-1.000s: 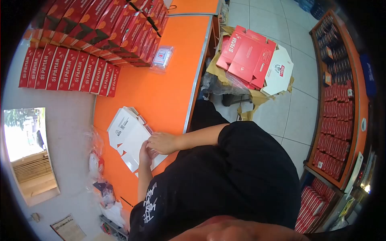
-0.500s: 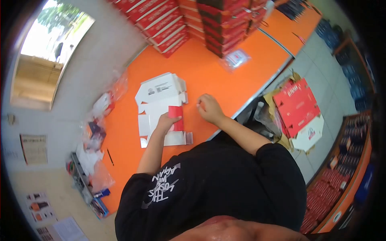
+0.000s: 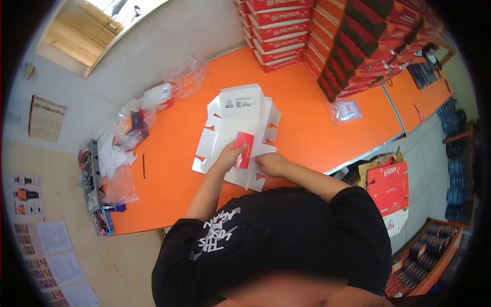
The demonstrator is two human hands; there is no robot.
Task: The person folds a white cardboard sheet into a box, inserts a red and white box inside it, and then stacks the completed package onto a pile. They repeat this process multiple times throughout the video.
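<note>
A partly unfolded white cardboard box [image 3: 225,123] lies on the orange table, with printing on its far panel and cut flaps along both sides. My left hand [image 3: 230,156] is closed on a red card-like piece [image 3: 244,148] over the box, its thumb on top. Whether this piece is loose or joined to the box, I cannot tell. At the box's near right side, my right hand [image 3: 272,165] has curled fingers against a side flap; its fingertips are partly hidden.
Stacked red boxes [image 3: 281,33] stand at the back, near a small plastic packet [image 3: 347,110]. Plastic bags [image 3: 138,125], a black pen [image 3: 143,166] and a grey tray [image 3: 91,174] lie to the left. Flattened red boxes [image 3: 387,187] lean beyond the table's right edge.
My right hand has come from beside the box onto its right side flap. The right side of the box is now folded up somewhat. The camera view has turned.
</note>
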